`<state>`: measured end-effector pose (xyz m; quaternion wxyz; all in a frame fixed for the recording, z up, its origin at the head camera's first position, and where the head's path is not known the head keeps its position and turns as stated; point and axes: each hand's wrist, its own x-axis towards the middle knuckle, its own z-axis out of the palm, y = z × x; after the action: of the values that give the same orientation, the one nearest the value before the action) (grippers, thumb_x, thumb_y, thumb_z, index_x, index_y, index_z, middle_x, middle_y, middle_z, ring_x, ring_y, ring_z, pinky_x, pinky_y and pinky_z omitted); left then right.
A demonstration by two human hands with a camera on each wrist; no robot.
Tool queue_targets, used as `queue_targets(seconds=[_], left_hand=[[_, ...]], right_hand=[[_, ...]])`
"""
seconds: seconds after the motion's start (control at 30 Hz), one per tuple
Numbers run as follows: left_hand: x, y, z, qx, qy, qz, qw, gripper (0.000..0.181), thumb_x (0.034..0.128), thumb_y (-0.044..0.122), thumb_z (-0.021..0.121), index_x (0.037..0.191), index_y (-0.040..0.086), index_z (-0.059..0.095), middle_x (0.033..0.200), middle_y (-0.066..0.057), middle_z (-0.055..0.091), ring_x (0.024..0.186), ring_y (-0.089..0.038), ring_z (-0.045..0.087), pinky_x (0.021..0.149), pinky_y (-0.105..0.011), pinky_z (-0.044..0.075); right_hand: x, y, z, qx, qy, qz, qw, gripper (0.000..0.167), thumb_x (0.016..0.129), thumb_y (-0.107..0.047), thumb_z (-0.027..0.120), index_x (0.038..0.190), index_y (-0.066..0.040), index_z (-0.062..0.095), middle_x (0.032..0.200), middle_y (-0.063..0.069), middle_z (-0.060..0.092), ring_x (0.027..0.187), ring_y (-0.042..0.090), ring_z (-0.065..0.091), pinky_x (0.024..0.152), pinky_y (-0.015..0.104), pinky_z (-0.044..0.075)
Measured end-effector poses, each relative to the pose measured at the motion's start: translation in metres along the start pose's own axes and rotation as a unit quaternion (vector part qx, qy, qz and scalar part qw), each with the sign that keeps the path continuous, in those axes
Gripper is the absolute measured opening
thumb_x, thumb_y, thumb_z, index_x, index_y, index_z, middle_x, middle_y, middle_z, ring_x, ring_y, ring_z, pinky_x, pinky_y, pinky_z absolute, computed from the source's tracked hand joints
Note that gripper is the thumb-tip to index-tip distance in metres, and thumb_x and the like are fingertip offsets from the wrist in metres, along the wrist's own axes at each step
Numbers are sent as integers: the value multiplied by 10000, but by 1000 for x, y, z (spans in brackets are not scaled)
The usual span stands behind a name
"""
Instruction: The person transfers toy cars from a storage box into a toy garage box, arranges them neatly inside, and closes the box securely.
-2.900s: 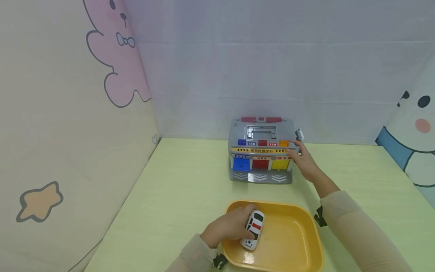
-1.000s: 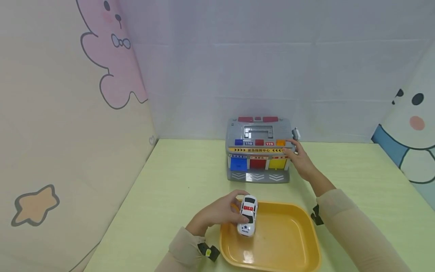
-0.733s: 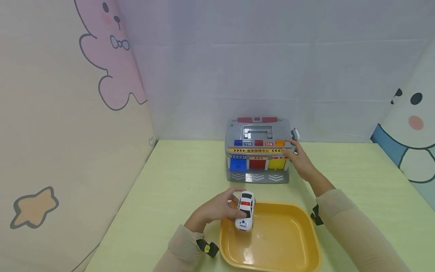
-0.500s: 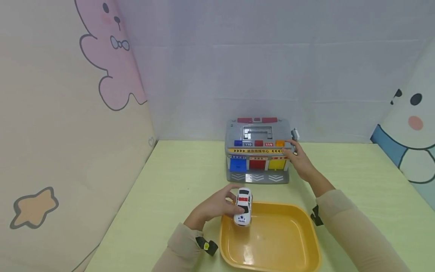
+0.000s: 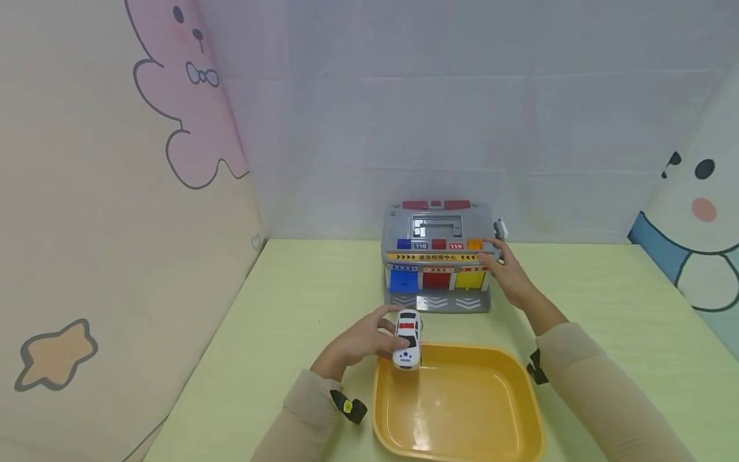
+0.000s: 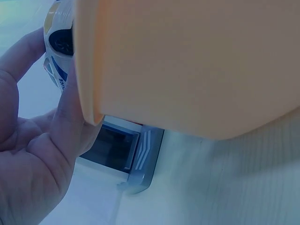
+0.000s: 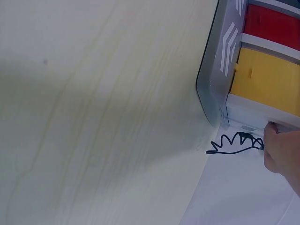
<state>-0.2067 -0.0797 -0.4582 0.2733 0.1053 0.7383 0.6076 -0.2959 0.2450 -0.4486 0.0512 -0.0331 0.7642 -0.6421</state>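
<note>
In the head view, my left hand point(image 5: 360, 337) holds a white toy police car point(image 5: 407, 353) between thumb and fingers. The car hangs over the far-left rim of the yellow tray point(image 5: 456, 410), its starred bonnet pointing toward me. In the left wrist view, the tray wall covers part of the car point(image 6: 55, 61). My right hand point(image 5: 514, 276) grips the right end of the grey toy garage point(image 5: 398, 224), thumb at the front edge. Blue point(image 5: 404, 281), red point(image 5: 437, 280) and yellow point(image 5: 470, 279) doors line the garage front. Only part of that hand point(image 7: 283, 152) shows in the right wrist view.
A small grey-and-white piece point(image 5: 500, 229) sticks out at the garage's right side. Beside the garage lies a dark coiled cord point(image 7: 234, 144). The pale green table point(image 5: 288, 333) ends at a cloth wall behind the garage. Patterned walls stand left and right.
My left hand has raised the police car from inside the tray and carried it forward and slightly left, toward the garage. My right hand keeps its grip on the garage.
</note>
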Motion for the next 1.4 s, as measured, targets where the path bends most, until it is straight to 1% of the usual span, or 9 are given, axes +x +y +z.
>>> queue_targets(seconds=[0.17, 0.4, 0.67, 0.87, 1.0, 1.17, 1.4], left_hand=[[5, 0, -4, 26, 16, -45, 10000, 663, 849, 72, 754, 1426, 120, 430, 1084, -168, 554, 878, -284, 633, 729, -413, 585], [15, -1, -11, -1, 159, -183, 9997, 660, 857, 121, 762, 1430, 144, 435, 1088, -162, 564, 885, -295, 639, 730, -421, 585], [25, -2, -17, -135, 208, -260, 9994, 672, 870, 96, 744, 1447, 99, 398, 1084, -177, 564, 875, -299, 643, 733, -429, 585], [32, -6, -21, -358, 191, -204, 9990, 707, 888, 88, 722, 1483, 72, 341, 1093, -190, 580, 904, -297, 644, 747, -440, 582], [36, -8, -23, -487, 141, -193, 9985, 703, 895, 95, 717, 1487, 81, 337, 1098, -185, 599, 905, -300, 651, 746, -443, 581], [40, -11, -25, -475, 163, -228, 9985, 702, 901, 112, 714, 1491, 85, 335, 1123, -179, 603, 920, -295, 649, 768, -434, 577], [50, -14, -28, -476, 228, -129, 9985, 703, 912, 95, 694, 1507, 86, 321, 1125, -181, 604, 939, -289, 644, 801, -431, 567]], right_hand=[[0, 0, -1, 2, -8, 8, 10000, 719, 1014, -407, 504, 1543, -112, 117, 1407, 300, 232, 1259, 399, 325, 1135, 533, 186], [-1, -1, 0, -36, 5, -21, 10000, 710, 1018, -405, 495, 1542, -107, 120, 1418, 303, 230, 1263, 402, 321, 1134, 536, 186], [-1, -1, 1, -28, 38, -47, 10000, 703, 1018, -401, 496, 1537, -98, 131, 1422, 303, 237, 1255, 393, 336, 1130, 537, 197], [0, -1, 1, 2, 52, -38, 10000, 704, 1017, -400, 500, 1536, -99, 132, 1432, 301, 236, 1256, 393, 340, 1132, 530, 198], [1, 0, 1, 15, 43, -29, 10000, 709, 1017, -396, 502, 1540, -102, 125, 1424, 300, 231, 1265, 393, 329, 1135, 523, 193], [1, 1, 1, 68, 38, -27, 10000, 708, 1015, -397, 506, 1537, -101, 131, 1394, 284, 248, 1244, 374, 342, 1133, 519, 198], [0, 1, 1, 104, 45, -22, 9999, 701, 1017, -396, 502, 1537, -106, 133, 1398, 279, 244, 1247, 370, 340, 1137, 517, 190]])
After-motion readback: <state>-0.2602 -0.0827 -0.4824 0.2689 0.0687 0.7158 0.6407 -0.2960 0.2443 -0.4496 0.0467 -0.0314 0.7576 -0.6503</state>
